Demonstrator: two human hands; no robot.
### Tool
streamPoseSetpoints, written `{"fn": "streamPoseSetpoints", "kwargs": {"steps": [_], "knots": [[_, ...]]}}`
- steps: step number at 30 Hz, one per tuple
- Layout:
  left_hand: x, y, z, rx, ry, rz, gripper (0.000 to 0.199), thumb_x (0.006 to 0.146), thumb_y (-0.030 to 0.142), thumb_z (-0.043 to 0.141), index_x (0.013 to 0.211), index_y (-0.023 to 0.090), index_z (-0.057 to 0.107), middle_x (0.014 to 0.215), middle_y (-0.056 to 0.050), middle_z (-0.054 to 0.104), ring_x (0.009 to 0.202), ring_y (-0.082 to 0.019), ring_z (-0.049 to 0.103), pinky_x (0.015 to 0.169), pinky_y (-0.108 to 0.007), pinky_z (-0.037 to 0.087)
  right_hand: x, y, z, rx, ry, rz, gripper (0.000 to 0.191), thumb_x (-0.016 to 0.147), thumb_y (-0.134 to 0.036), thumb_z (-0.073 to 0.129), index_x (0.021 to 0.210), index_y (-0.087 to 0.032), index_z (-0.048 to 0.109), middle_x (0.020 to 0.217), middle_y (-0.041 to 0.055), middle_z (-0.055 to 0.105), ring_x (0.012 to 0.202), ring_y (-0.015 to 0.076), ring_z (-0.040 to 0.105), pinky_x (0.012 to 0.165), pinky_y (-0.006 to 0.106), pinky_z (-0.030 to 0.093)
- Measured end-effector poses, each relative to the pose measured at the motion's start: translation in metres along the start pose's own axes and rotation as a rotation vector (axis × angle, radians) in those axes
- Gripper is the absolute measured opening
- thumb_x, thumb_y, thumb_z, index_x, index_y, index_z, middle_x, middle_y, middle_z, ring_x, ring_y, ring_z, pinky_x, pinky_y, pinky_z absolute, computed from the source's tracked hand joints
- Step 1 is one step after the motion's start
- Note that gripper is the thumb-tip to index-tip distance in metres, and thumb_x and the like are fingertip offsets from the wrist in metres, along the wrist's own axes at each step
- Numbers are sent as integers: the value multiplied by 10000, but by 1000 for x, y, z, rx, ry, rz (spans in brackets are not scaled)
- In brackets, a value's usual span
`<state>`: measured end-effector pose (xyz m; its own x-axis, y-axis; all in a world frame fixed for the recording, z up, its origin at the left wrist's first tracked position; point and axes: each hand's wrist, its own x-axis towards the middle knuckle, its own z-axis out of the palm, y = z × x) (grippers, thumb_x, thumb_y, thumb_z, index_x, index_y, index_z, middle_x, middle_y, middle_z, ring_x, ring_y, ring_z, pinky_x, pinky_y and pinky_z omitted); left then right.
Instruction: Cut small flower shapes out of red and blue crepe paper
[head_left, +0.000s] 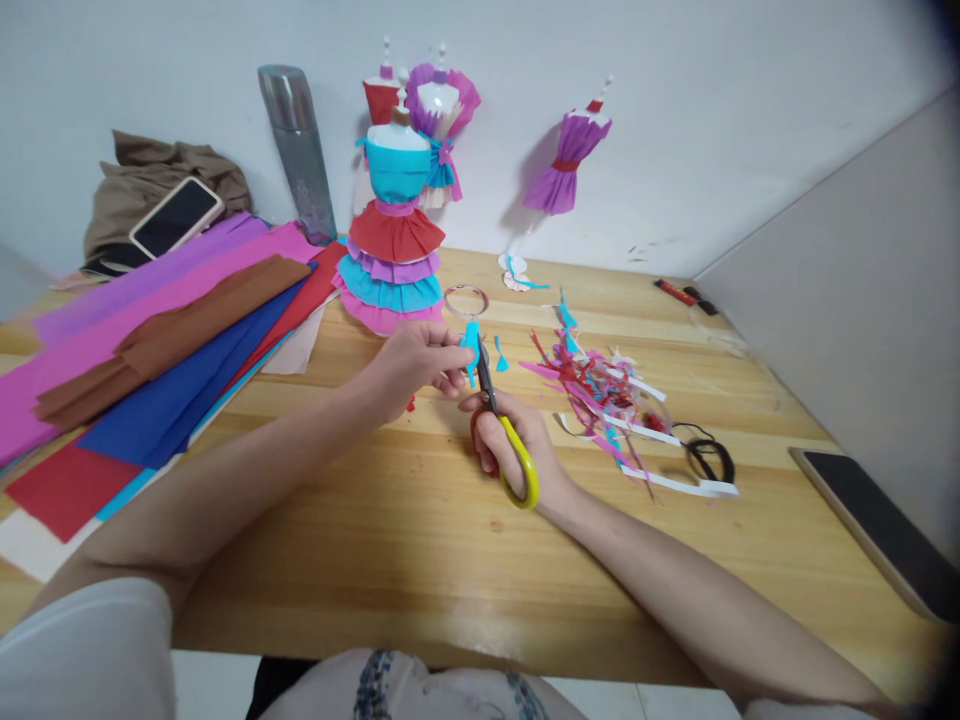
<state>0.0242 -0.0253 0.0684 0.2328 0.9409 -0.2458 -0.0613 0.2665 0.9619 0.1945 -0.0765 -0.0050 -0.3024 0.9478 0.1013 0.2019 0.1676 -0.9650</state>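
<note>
My left hand [424, 362] pinches a small piece of turquoise crepe paper [471, 350] above the middle of the table. In my right hand [517, 445] are scissors [529, 465] with yellow handles and dark blades, fingers through the loops. The blades point up, right against the paper's right edge. Whether they are parted I cannot make out. Behind my left hand stands a small mannequin [397, 240] in a tiered paper dress of turquoise, red, purple and pink. A small turquoise scrap [501, 355] lies just right of the blades.
Folded crepe paper sheets [172, 350] cover the left side. A steel flask [300, 150], a phone [176, 217] and brown cloth [157, 170] stand behind them. Other dressed mannequins [570, 160] line the wall. Paper scraps [600, 385] and black cord [712, 460] lie right; a tablet-like device [877, 520] is farther right.
</note>
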Motion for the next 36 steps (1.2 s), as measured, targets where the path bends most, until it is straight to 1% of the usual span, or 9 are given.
{"fn": "streamPoseSetpoints", "kwargs": {"steps": [6, 11, 14, 19, 23, 25, 31, 36], "knots": [[2, 2, 0, 16, -7, -20, 294, 870, -11, 605, 611, 126, 585, 508, -9, 625, 432, -80, 559, 483, -187, 479, 1, 6, 0, -21, 7, -15, 526, 954, -708, 509, 955, -195, 625, 497, -63, 471, 379, 112, 398, 386, 254, 312], [3, 3, -5, 22, -27, -20, 299, 864, -3, 618, 595, 124, 583, 502, -18, 623, 433, -86, 570, 499, -194, 496, 2, 6, -1, -37, 21, -10, 548, 947, -739, 498, 910, -205, 619, 521, -44, 473, 420, 126, 412, 397, 262, 308], [5, 4, -11, 50, -85, -36, 266, 858, 17, 621, 612, 118, 610, 512, -26, 633, 434, -88, 576, 501, -190, 495, 2, 3, -1, -56, 20, -3, 571, 937, -764, 490, 902, -208, 614, 537, -41, 470, 439, 128, 427, 404, 260, 312], [10, 6, -23, 64, -165, -43, 205, 804, 62, 656, 611, 124, 626, 550, -35, 660, 449, -93, 587, 521, -206, 526, 1, 1, 0, -68, -1, 6, 581, 927, -782, 494, 860, -213, 587, 527, -53, 454, 424, 114, 414, 402, 252, 311], [14, 5, -31, 61, -245, -31, 133, 732, 116, 727, 622, 131, 653, 575, -32, 667, 478, -99, 602, 525, -208, 533, -1, 2, 0, -7, -49, 19, 570, 944, -765, 486, 910, -205, 586, 518, -67, 468, 385, 100, 408, 404, 243, 347], [15, 4, -32, 68, -266, -26, 133, 712, 132, 750, 618, 135, 655, 579, -30, 666, 490, -97, 598, 528, -205, 532, -1, 3, -1, 41, -72, 25, 570, 936, -763, 500, 950, -201, 592, 521, -70, 485, 371, 99, 418, 394, 240, 356], [15, 3, -31, 109, -270, -27, 146, 705, 135, 758, 600, 132, 656, 571, -35, 649, 511, -99, 590, 538, -210, 530, -1, 2, -3, 62, -96, 50, 573, 916, -753, 532, 987, -189, 604, 552, -65, 506, 386, 101, 474, 385, 227, 374], [12, 6, -30, 140, -291, -20, 146, 706, 124, 760, 601, 131, 658, 535, -25, 630, 492, -109, 595, 513, -212, 514, -1, 0, -3, 59, -93, 48, 565, 919, -739, 536, 991, -183, 605, 564, -62, 512, 390, 99, 475, 389, 227, 371]]}}
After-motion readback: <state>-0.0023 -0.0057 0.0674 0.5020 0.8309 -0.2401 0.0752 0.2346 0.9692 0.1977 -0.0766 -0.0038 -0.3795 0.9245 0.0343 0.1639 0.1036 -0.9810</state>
